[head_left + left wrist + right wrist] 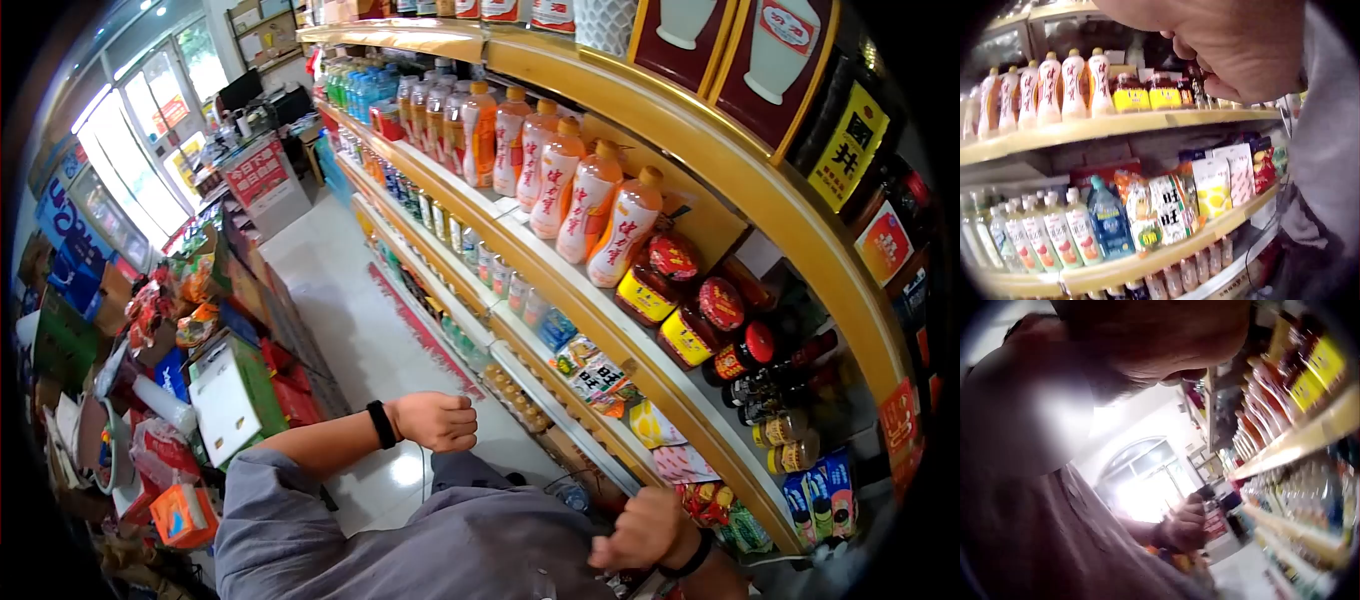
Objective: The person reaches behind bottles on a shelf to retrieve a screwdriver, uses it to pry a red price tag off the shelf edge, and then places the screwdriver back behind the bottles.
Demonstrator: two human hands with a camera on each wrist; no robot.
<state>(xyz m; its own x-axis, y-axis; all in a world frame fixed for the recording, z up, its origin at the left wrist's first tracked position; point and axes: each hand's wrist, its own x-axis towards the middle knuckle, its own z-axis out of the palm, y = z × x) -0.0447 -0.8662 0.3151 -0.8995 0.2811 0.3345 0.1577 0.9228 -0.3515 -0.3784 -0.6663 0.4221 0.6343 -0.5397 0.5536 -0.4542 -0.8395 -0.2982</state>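
My left hand (437, 421) is raised in front of the body with its fingers curled into a fist, and nothing shows in it. A dark band (382, 425) circles that wrist. Lower right, my right hand (645, 530) is also curled and appears to hold nothing; it is slightly blurred and stands in front of the lower shelves. Neither hand touches the goods. In the left wrist view the left hand (1235, 47) covers part of the upper shelf. The right wrist view shows the right hand (1166, 337) close at the top.
Orange drink bottles (557, 180) line a shelf on the right, beside jars with yellow labels (690, 335). Below stand snack bags (592, 373) and smaller bottles (1054, 231). Boxes and packets (235, 395) are piled on the left. A tiled aisle (345, 290) leads toward a glass door (160, 100).
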